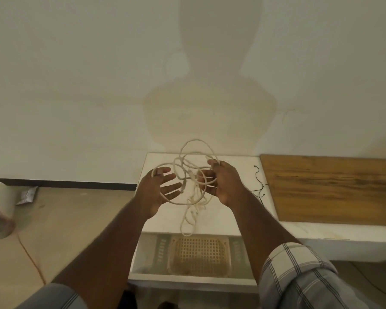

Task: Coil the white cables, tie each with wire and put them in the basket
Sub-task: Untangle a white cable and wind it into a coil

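Head view shows the right hand curled round gathered loops of the thin white cable, pinning them while the left hand, fingers spread, holds one loop wide. Slack trails onto the white table, probably so finished coils drop easily into the perforated plastic basket below; thin black tie wire lies beside the right hand.

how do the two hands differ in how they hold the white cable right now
The left hand is spread, fingers straight, with a loop of the white cable draped over them; the right hand has its fingers curled round several strands. The left hand's palm faces right; the right hand shows mostly its back. Both are raised above the white shelf.
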